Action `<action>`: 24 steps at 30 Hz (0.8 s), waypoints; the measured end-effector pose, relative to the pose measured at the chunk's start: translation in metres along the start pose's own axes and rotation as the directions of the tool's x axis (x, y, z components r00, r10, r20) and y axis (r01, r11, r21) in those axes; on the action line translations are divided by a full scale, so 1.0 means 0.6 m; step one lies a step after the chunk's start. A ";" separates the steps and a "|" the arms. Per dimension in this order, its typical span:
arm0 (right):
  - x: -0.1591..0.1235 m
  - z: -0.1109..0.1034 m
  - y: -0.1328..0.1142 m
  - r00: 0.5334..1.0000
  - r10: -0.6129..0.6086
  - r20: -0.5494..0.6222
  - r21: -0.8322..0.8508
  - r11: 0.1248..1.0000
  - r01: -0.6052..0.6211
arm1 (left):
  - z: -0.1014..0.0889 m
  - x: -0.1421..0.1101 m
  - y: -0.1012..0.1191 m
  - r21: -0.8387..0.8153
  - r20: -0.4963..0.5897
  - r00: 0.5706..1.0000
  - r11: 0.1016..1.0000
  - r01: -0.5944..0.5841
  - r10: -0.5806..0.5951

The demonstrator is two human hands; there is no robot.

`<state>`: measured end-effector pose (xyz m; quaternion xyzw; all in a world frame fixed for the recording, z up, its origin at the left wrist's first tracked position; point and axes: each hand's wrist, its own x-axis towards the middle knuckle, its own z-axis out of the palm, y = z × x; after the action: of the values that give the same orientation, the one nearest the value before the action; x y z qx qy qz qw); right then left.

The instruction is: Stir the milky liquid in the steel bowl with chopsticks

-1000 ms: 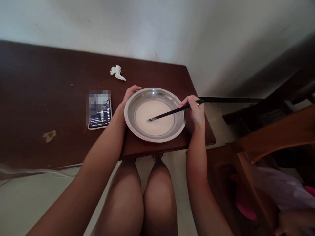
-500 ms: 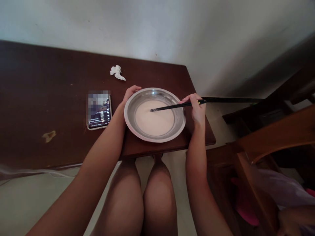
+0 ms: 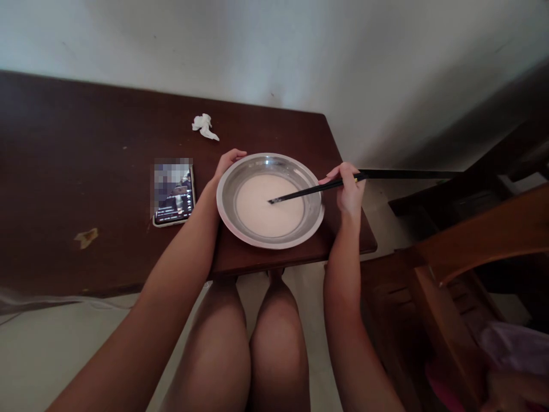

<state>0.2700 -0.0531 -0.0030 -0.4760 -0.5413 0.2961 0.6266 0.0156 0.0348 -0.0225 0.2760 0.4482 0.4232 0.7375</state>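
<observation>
"Pale wall [image 3: 274, 63] behind, dark table [image 3: 107, 126] against it. Where's the bowl [image 3: 227, 200]?"

"Straight ahead of me, near the table's right end and close to its front edge. It's wide and metal, with a cream-white liquid [image 3: 266, 220] in the bottom."

"What's your left hand [image 3: 227, 164] up to?"

"Cupped round the outside of the bowl at the far left of the rim, holding it."

"And your right hand [image 3: 349, 191]?"

"Grasping the black chopsticks [image 3: 306, 190] near their gold-banded end. They slope in over the right side of the rim, tips out over the middle of the liquid."

"Dipped in?"

"At the surface, perhaps; from up here I can't be sure."

"What else is on the table?"

"A phone [image 3: 178, 209] lies left of the bowl, just past my forearm, its screen lit and partly blurred over. Farther back, nearer the wall, sits a crumpled white tissue [image 3: 205, 127]. Well off to the left I see a tan mark [image 3: 86, 237] on the tabletop."

"And beside you?"

"To my right, a wooden chair [image 3: 484, 237]."
</observation>
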 end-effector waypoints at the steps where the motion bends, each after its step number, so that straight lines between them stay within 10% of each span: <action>1: -0.001 0.000 0.000 1.000 0.012 0.020 0.010 1.000 -0.012 | -0.001 0.001 -0.001 -0.007 0.015 1.000 1.000 0.000 0.000; 24: -0.004 0.002 -0.006 0.997 0.024 0.073 0.013 1.000 -0.025 | 0.002 -0.003 0.003 -0.036 0.018 1.000 0.999 0.021 -0.020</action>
<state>0.2676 -0.0559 -0.0008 -0.4672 -0.5561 0.3246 0.6059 0.0158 0.0341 -0.0200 0.2618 0.4368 0.4212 0.7505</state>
